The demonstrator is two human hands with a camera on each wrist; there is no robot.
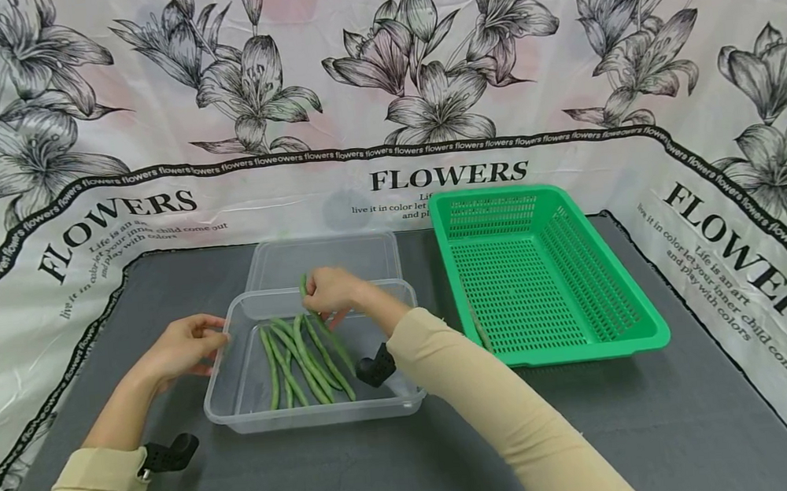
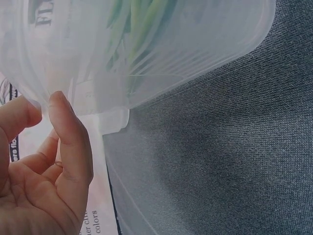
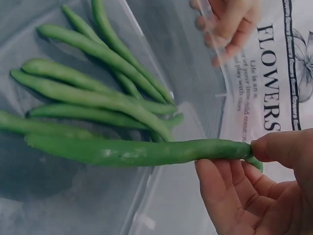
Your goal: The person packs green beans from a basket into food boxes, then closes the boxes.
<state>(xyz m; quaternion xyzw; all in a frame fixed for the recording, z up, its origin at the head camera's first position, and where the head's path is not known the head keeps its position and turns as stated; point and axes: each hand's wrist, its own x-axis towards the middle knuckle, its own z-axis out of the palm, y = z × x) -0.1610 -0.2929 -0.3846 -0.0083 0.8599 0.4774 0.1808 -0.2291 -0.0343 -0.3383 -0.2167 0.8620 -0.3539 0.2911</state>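
Note:
A clear plastic container (image 1: 317, 415) stands on the grey cloth, with several green beans (image 1: 297, 357) lying lengthwise inside it. My right hand (image 1: 332, 289) is over the container's far side. Between thumb and fingers it pinches one green bean (image 3: 132, 151) near its end, and the bean slants over the others. At the container's left side, my left hand (image 1: 186, 346) holds the rim between thumb and forefinger. The left wrist view shows those fingers (image 2: 68, 129) at the clear wall, with the beans blurred behind the plastic.
A clear lid (image 1: 324, 260) lies flat behind the container. To the right sits a green perforated basket (image 1: 568, 353), with a single bean (image 1: 478, 324) along its left side. A flower-printed cloth (image 1: 288, 184) hangs behind and at both sides.

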